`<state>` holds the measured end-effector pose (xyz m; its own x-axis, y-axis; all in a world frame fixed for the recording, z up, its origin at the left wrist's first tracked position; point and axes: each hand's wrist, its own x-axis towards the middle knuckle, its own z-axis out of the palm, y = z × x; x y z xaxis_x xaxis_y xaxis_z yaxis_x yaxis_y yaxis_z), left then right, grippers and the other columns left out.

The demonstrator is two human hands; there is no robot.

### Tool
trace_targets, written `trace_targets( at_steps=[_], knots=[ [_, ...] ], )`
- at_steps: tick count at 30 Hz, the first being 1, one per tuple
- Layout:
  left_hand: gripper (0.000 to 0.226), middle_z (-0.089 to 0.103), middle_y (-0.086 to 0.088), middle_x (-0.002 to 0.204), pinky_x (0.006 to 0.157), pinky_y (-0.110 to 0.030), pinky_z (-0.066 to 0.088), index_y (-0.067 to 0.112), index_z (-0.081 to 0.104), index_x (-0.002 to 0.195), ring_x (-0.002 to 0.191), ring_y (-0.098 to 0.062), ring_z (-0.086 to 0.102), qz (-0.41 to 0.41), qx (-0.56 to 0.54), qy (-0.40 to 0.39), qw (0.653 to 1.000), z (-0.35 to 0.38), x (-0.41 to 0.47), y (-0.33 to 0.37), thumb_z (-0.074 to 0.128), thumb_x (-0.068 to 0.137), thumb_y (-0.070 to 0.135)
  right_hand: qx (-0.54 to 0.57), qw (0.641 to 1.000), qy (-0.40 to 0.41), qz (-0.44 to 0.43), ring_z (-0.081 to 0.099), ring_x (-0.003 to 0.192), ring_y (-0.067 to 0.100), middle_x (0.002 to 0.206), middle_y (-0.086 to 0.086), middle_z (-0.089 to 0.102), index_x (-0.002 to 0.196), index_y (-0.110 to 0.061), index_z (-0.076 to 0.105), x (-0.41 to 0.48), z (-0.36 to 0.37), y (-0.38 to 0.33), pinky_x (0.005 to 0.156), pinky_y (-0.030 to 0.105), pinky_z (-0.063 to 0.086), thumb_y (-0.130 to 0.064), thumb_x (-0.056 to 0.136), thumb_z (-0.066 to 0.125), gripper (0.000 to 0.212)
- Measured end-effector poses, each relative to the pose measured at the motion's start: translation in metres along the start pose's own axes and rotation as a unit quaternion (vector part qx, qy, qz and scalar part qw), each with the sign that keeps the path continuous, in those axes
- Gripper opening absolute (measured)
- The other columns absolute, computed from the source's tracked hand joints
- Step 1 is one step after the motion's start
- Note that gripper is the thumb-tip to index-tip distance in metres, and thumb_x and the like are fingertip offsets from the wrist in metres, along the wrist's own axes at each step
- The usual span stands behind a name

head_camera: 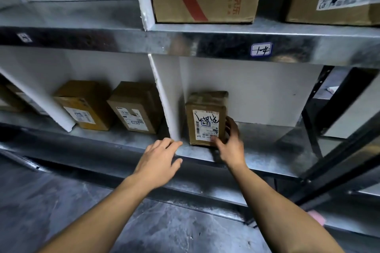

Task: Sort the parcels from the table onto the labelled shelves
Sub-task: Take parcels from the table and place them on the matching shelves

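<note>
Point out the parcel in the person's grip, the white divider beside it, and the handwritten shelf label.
parcel (205, 123), head view, on its white shipping label.
white divider (170, 88), head view, on its right side face.
shelf label (261, 49), head view, on its handwritten middle.

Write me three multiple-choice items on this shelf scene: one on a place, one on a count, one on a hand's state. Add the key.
1. Where does the parcel that the right hand grips stand?
A. On the lower shelf, right of the white divider
B. On the upper shelf
C. On the floor

2. What does the compartment just left of that divider hold?
A. One parcel
B. Two brown parcels
C. Four parcels

3. How is the left hand?
A. Gripping a box
B. Open, fingers by the divider's front edge
C. Out of view

Key:
1 A: its base sits on the lower shelf beside the divider.
2 B: two labelled boxes stand side by side there.
3 B: its fingers lie spread and hold nothing.
</note>
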<state>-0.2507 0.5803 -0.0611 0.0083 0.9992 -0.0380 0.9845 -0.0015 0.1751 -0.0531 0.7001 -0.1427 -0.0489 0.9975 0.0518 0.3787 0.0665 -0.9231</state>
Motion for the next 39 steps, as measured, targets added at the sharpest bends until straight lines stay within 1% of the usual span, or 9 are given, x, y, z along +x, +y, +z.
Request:
trace_targets(
  at_steps=[4,11,15,20,22,28,32,35,39],
  knots=[
    [0.053,0.04,0.007,0.141,0.105,-0.036,0.033,0.031,0.033,0.146,0.127,-0.017,0.039,0.004,-0.003,0.005,1.0,-0.001,0.002,0.0,0.045,0.096,0.043,0.012,0.999,0.002,0.03,0.061,0.119,0.023,0.133,0.004,0.061,0.142,-0.034,0.036,0.009,0.007,0.007,0.1,0.048,0.052,-0.014,0.08,0.079,0.078],
    [0.057,0.04,0.008,0.142,0.106,-0.035,0.03,0.032,0.025,0.149,0.127,-0.016,0.038,0.003,-0.016,0.003,1.0,0.0,-0.005,-0.008,0.045,0.096,0.043,-0.001,0.999,-0.013,0.041,0.062,0.118,0.024,0.133,0.005,0.061,0.14,-0.035,0.034,0.009,0.01,0.005,0.1,0.047,0.052,-0.018,0.081,0.08,0.077],
    [0.058,0.039,0.007,0.142,0.106,-0.036,0.032,0.031,0.025,0.149,0.127,-0.017,0.038,0.018,-0.026,-0.004,0.999,0.001,-0.009,-0.01,0.045,0.096,0.043,-0.061,0.997,0.007,0.056,0.051,0.13,0.031,0.145,0.011,0.051,0.148,-0.019,0.038,-0.007,-0.002,-0.006,0.105,0.04,0.044,-0.036,0.084,0.078,0.077],
    [0.057,0.039,0.006,0.143,0.107,-0.037,0.031,0.03,0.027,0.148,0.127,-0.018,0.038,0.069,-0.043,-0.007,0.997,0.001,-0.012,-0.005,0.046,0.096,0.042,-0.184,0.982,0.004,0.032,0.047,0.13,0.028,0.142,0.011,0.05,0.14,-0.014,0.049,-0.051,-0.025,-0.013,0.107,0.036,0.037,-0.041,0.096,0.061,0.054],
    [0.056,0.039,0.006,0.143,0.107,-0.037,0.03,0.029,0.028,0.148,0.128,-0.019,0.037,0.097,-0.041,-0.007,0.994,0.002,-0.012,-0.001,0.045,0.097,0.041,-0.252,0.968,0.007,0.01,0.049,0.127,0.028,0.14,0.011,0.052,0.138,-0.013,0.051,-0.074,-0.036,-0.014,0.105,0.037,0.039,-0.04,0.097,0.057,0.049],
    [0.055,0.037,0.004,0.146,0.107,-0.038,0.03,0.027,0.029,0.147,0.131,-0.022,0.036,0.2,-0.002,-0.02,0.98,0.006,-0.025,0.015,0.044,0.097,0.042,-0.46,0.887,0.032,-0.008,0.054,0.117,0.034,0.123,0.01,0.057,0.125,-0.016,0.057,-0.164,-0.066,-0.021,0.09,0.041,0.048,-0.044,0.092,0.055,0.044],
    [0.054,0.039,0.003,0.144,0.109,-0.037,0.028,0.027,0.032,0.147,0.131,-0.022,0.036,0.287,0.016,-0.034,0.957,0.015,-0.043,0.047,0.043,0.096,0.043,-0.522,0.849,0.05,0.062,0.053,0.119,0.033,0.121,0.008,0.057,0.122,-0.018,0.056,-0.237,-0.088,-0.025,0.092,0.042,0.046,-0.051,0.094,0.047,0.044],
    [0.053,0.041,0.002,0.143,0.107,-0.038,0.03,0.028,0.036,0.145,0.129,-0.024,0.039,0.359,0.027,-0.043,0.932,0.026,-0.061,0.081,0.045,0.095,0.044,-0.539,0.83,0.072,0.124,0.055,0.117,0.033,0.12,0.006,0.058,0.121,-0.019,0.055,-0.298,-0.105,-0.026,0.089,0.042,0.046,-0.057,0.092,0.03,0.054],
    [0.05,0.045,0.003,0.139,0.105,-0.039,0.032,0.028,0.039,0.142,0.127,-0.025,0.043,0.446,0.018,-0.053,0.893,0.035,-0.096,0.137,0.045,0.094,0.042,-0.551,0.799,0.105,0.217,0.055,0.117,0.032,0.122,0.005,0.056,0.121,-0.021,0.052,-0.375,-0.134,-0.024,0.088,0.041,0.046,-0.055,0.097,0.037,0.045]
  ],
)
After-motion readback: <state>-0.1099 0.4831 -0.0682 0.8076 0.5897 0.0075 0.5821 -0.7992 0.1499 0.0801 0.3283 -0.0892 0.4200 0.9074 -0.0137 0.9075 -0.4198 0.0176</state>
